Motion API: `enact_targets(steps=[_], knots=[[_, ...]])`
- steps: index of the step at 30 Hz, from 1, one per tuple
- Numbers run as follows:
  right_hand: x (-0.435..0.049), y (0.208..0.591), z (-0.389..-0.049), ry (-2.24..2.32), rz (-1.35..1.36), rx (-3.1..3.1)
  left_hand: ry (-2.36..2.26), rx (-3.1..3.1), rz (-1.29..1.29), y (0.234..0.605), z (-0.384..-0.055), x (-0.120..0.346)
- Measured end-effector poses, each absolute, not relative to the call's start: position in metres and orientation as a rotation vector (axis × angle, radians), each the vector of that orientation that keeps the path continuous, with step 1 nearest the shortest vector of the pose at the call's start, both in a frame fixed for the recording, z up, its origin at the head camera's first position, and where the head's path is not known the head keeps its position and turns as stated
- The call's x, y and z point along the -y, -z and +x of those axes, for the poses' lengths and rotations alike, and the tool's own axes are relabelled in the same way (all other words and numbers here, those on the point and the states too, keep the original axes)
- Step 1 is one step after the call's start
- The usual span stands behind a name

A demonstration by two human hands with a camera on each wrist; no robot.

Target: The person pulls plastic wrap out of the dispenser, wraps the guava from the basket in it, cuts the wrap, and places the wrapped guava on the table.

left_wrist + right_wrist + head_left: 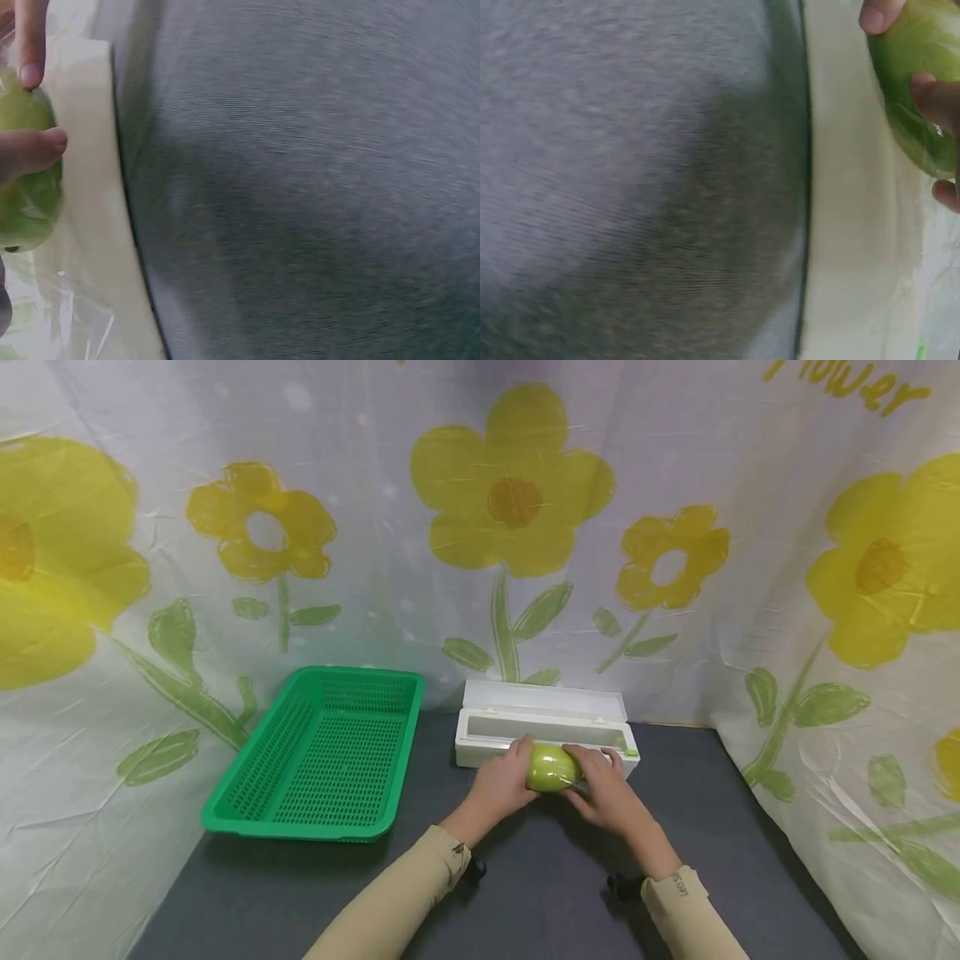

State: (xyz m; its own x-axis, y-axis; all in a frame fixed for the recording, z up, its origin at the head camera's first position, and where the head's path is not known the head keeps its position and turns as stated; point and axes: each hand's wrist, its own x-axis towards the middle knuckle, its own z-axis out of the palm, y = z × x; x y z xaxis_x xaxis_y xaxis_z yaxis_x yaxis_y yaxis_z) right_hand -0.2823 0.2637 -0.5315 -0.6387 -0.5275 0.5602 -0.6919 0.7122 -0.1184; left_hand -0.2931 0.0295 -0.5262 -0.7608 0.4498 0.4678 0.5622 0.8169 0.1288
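Observation:
A yellow-green fruit (551, 768) with a glossy clear plastic film around it is held between both hands in front of a long white box. My left hand (501, 783) grips its left side, with the thumb across the fruit (34, 187) in the left wrist view. On the other side, my right hand (606, 792) holds it with curled fingers; the right wrist view shows fingertips on the fruit (922, 52). Loose clear film (75, 322) hangs beside the fruit. The white box (471, 753) stands behind the hands, its lid (543, 697) raised. Its interior is partly visible.
To the left, a green perforated plastic basket (300, 833) sits on the dark grey table (525, 893). A small bright green piece (631, 752) is at the box's right front edge. A flower-printed curtain (360, 527) encloses the back and sides.

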Motion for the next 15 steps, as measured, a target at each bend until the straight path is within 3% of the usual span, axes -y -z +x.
enact_targets(steps=[15], knots=[[-0.258, 0.519, -0.284, -0.396, 0.843, 2.561, 0.561, 2.731, -0.820, 0.518, -0.302, -0.020]])
